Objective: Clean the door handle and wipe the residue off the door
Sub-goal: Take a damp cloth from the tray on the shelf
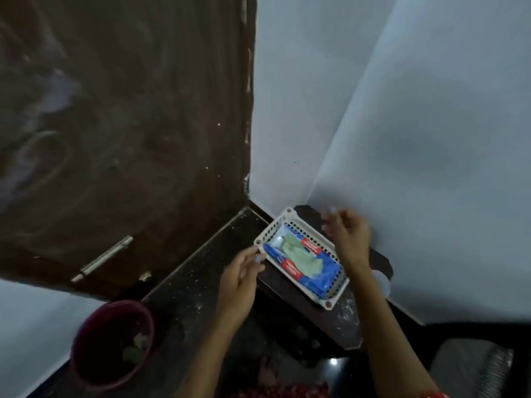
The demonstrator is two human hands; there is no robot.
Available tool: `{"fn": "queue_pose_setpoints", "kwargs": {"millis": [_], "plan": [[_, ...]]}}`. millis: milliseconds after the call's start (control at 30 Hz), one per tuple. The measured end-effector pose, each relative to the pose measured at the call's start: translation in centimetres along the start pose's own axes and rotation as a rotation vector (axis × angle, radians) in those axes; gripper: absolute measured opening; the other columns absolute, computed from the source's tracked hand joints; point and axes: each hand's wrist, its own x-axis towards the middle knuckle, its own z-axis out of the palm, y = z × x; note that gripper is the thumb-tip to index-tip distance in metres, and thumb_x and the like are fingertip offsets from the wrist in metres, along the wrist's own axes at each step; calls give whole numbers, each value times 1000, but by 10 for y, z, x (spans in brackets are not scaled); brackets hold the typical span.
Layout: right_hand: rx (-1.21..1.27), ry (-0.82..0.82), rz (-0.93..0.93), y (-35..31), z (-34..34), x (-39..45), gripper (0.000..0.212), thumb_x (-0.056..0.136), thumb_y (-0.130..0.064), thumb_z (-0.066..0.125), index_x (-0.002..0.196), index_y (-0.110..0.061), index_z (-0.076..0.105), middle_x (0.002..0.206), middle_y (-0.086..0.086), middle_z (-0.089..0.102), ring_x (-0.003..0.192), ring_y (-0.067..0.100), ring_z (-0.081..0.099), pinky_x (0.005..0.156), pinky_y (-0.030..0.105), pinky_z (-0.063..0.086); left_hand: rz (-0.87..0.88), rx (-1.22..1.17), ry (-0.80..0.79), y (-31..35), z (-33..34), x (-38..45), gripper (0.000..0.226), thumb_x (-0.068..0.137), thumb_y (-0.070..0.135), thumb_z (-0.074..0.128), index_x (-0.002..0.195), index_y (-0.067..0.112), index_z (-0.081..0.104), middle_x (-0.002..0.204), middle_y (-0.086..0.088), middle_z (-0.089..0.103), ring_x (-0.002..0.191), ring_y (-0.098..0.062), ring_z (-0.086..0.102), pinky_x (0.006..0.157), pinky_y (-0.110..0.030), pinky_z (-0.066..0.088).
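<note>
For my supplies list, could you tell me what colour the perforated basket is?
White or off-white; the basket holds a blue packet. Seen in the head view.

Two bare forearms reach into view from the bottom edge, uncovered from wrist to as far up as the picture shows. The left hand (240, 278) and the right hand (349, 235) wear no gloves, and no rings or watch can be made out in the blur. Fingernails on both hands carry pale, light-blue polish. At the bottom edge, red patterned clothing (275, 392) shows between the arms, and a red strip sits by the right arm.
</note>
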Motion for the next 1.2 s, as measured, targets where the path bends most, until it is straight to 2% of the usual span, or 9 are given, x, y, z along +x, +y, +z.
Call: {"fn": "queue_pose_setpoints", "kwargs": {"millis": [100, 233, 367, 533, 633, 800, 967, 1100, 1200], "plan": [[-289, -62, 126, 52, -2, 11, 7, 87, -19, 64, 88, -15, 69, 86, 6, 72, 76, 18, 67, 76, 42, 56, -179, -24, -51, -30, 31, 15, 19, 95, 23, 49, 111, 26, 59, 110, 1, 68, 97, -8, 65, 89, -29, 51], [-507, -252, 226, 117, 13, 15, 12, 81, -21, 71, 88, -11, 72, 90, 4, 73, 71, 9, 61, 66, 21, 48, -366, -20, -76, -70, 64, 37, 14, 96, 20, 50, 102, 28, 61, 100, 8, 67, 93, -8, 64, 79, -22, 50], [-716, -467, 292, 161, 33, 10, 25, 79, -21, 70, 101, -10, 67, 102, 7, 68, 92, 21, 62, 77, 27, 47, -463, -9, -43, -107, 81, 53, 16, 96, 18, 50, 102, 23, 64, 94, 10, 67, 88, -6, 65, 73, -20, 48], [-922, -569, 154, 177, 46, 15, 17, 86, -12, 50, 86, -6, 66, 90, 11, 66, 84, 28, 62, 63, 29, 43, -526, 31, -71, -128, 97, 73, 24, 95, 16, 50, 87, 35, 63, 105, 6, 66, 102, -12, 62, 94, -33, 48], [-788, -432, 88, 178, 37, 17, 22, 88, -8, 51, 69, -9, 63, 74, 9, 64, 73, 27, 62, 56, 26, 38, -546, 14, -89, -130, 109, 85, 21, 95, 15, 49, 96, 32, 63, 112, 5, 65, 107, -13, 61, 96, -31, 48], [-428, -108, -6, 154, 21, 17, 10, 82, 0, 58, 76, -6, 64, 78, 1, 65, 72, 11, 59, 64, 21, 45, -608, -91, -93, -125, 126, 95, 21, 98, 16, 45, 110, 25, 58, 121, 0, 60, 112, -15, 58, 97, -30, 48], [81, 52, 250, 119, 13, 27, 21, 87, -4, 47, 67, -7, 47, 59, 0, 42, 50, 1, 38, 46, 15, 33, -682, -95, -111, -107, 127, 101, 21, 98, 19, 45, 115, 16, 56, 131, -6, 54, 112, -18, 54, 104, -34, 44], [258, 18, 443, 83, 17, 37, 18, 87, -12, 46, 70, -13, 53, 62, -2, 52, 56, 12, 49, 46, 22, 40, -724, -388, -96, -68, 109, 96, 52, 95, 52, 39, 106, 8, 62, 111, -11, 68, 101, -24, 64, 90, -34, 50], [412, -112, 511, 52, 36, 31, 14, 87, -5, 51, 83, -17, 57, 68, -2, 63, 57, 11, 60, 47, 25, 47, -607, -477, -59, -30, 81, 83, 50, 93, 50, 43, 110, 8, 63, 93, -8, 73, 84, -18, 70, 83, -31, 53]]}}
